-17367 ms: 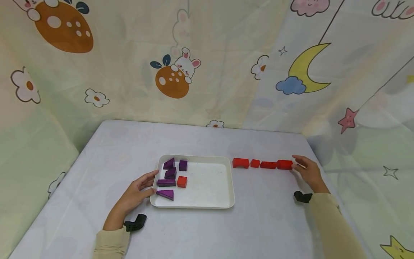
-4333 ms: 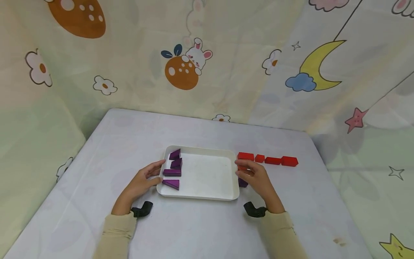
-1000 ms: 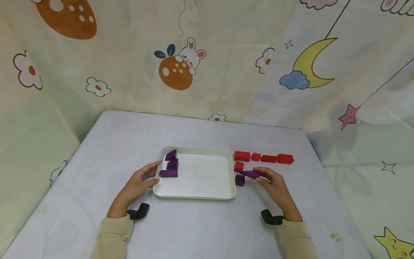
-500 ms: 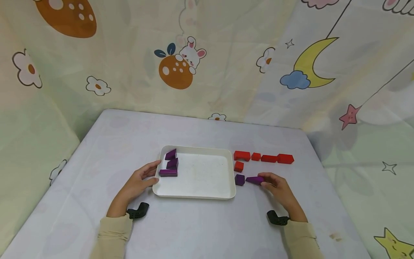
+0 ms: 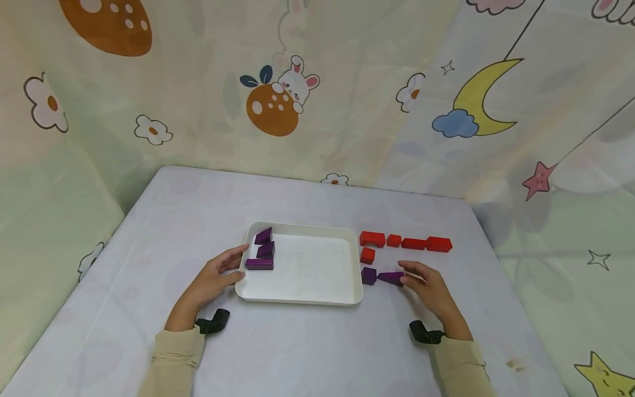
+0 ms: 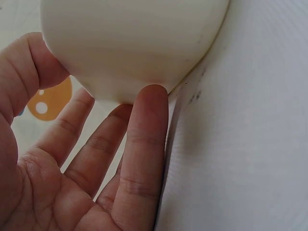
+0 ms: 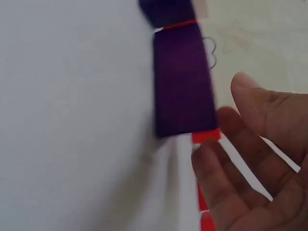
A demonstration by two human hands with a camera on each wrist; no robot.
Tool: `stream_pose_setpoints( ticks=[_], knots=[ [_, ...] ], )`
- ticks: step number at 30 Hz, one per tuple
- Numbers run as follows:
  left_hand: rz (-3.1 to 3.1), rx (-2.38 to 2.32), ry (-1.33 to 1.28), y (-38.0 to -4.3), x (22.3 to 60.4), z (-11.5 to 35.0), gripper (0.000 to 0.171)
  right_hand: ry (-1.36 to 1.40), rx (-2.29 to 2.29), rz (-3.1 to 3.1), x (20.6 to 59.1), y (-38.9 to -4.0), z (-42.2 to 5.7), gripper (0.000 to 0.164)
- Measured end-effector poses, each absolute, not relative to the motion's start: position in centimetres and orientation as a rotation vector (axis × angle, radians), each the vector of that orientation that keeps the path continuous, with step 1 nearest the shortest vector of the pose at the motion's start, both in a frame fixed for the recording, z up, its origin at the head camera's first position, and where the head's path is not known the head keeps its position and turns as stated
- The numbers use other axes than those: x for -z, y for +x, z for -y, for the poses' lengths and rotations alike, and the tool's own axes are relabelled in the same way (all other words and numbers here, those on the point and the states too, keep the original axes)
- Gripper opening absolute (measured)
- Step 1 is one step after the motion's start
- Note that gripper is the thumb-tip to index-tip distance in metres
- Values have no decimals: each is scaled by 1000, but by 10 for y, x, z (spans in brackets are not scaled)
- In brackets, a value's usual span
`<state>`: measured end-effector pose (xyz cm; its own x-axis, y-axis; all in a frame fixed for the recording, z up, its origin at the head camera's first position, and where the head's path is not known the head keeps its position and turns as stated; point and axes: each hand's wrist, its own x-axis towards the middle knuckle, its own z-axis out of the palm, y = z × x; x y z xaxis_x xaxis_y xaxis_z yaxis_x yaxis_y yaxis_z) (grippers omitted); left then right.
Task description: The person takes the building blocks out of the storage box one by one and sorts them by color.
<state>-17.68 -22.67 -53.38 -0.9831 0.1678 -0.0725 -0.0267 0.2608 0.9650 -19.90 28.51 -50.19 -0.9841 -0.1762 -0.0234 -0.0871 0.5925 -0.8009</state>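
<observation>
My left hand (image 5: pixel 210 281) rests on the left end of the white tray (image 5: pixel 317 270). In the left wrist view its extended fingers touch the tray's outer wall (image 6: pixel 134 43). Inside the tray, along the left side, lie two purple wedge-like blocks (image 5: pixel 263 236) (image 5: pixel 265 250) and a purple bar (image 5: pixel 260 264). To the tray's right, a purple wedge (image 5: pixel 389 278) lies on the table, end to end with a purple cube (image 5: pixel 369 275). My right hand (image 5: pixel 431 292) is at the wedge's wide end, thumb and fingers spread apart; the right wrist view shows nothing gripped.
Behind the purple pair, a red cube (image 5: pixel 367 255) lies close to the tray's right wall. Further back runs a row of several red blocks, from an arched one (image 5: pixel 372 239) to a longer one (image 5: pixel 439 244). A printed curtain (image 5: pixel 347 110) hangs behind the table (image 5: pixel 307 353).
Red and purple cubes left the tray earlier. My right hand has since carried the purple wedge out, set it right of the purple cube and released it. The left hand stays at the tray.
</observation>
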Motion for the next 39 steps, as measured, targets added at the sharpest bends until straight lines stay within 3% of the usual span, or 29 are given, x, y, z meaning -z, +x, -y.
stream_pose_setpoints(
  ticks=[14, 26, 39],
  knots=[
    [-2349, -1835, 169, -179, 537, 229, 68, -374, 1563, -2685, 470, -216, -217, 39],
    [-2329, -1856, 154, -178, 536, 229, 69, -540, 1683, -2538, 483, -223, -148, 37],
    [-2328, -1853, 141, -178, 536, 229, 69, -516, 1761, -2315, 495, -226, -84, 29]
  ],
)
